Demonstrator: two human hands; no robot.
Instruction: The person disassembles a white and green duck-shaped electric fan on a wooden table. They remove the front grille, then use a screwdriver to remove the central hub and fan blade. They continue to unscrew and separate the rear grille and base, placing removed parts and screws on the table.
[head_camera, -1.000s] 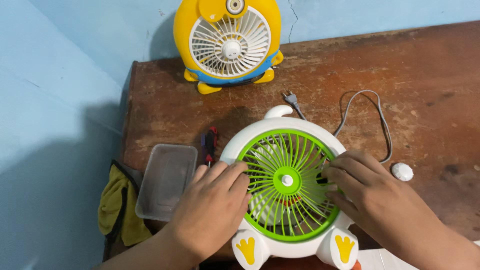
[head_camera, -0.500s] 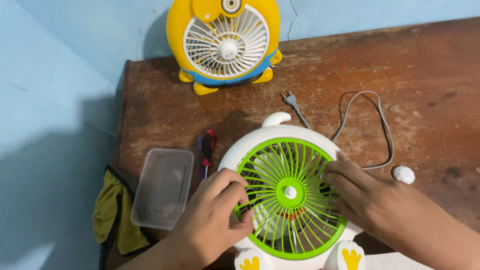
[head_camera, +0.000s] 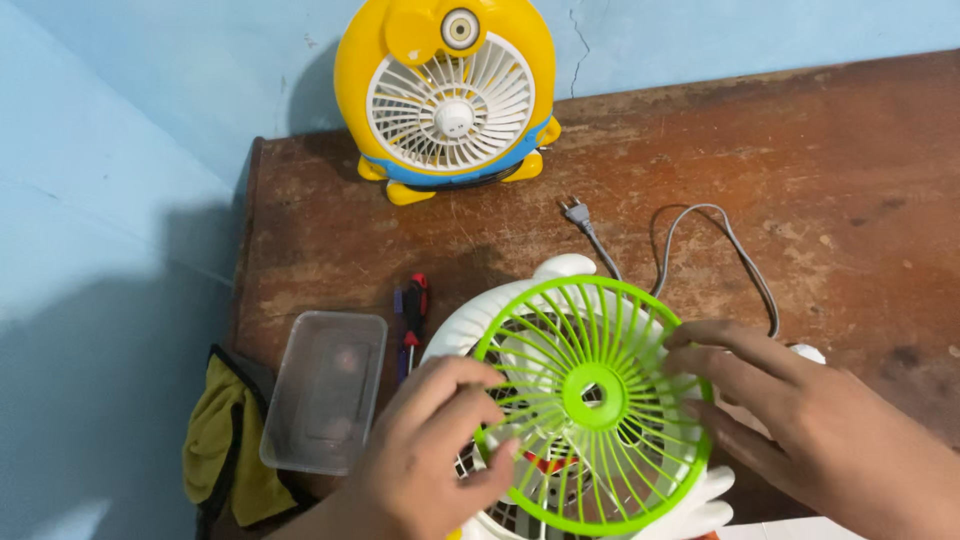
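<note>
A round green fan grille (head_camera: 592, 400) is lifted off the white fan body (head_camera: 470, 330) that lies flat on the brown wooden table (head_camera: 820, 160). My left hand (head_camera: 430, 460) pinches the grille's left rim. On the right rim, my right hand (head_camera: 790, 420) grips with fingers curled over the spokes. The grille's centre hole is open, and the fan's inside shows through the spokes. A grey cord with a plug (head_camera: 576, 214) runs from behind the fan.
A yellow and blue cartoon-shaped fan (head_camera: 450, 95) stands at the table's back edge against the blue wall. A clear plastic box (head_camera: 326, 390) and screwdrivers (head_camera: 412, 310) lie left of the white fan. A yellow-green cloth (head_camera: 220, 450) hangs off the left edge. A white knob (head_camera: 808, 352) peeks behind my right hand.
The green grille has come off the white body and risen toward me, shifted slightly right. The white centre cap no longer sits in its hub. Both hands moved up with it.
</note>
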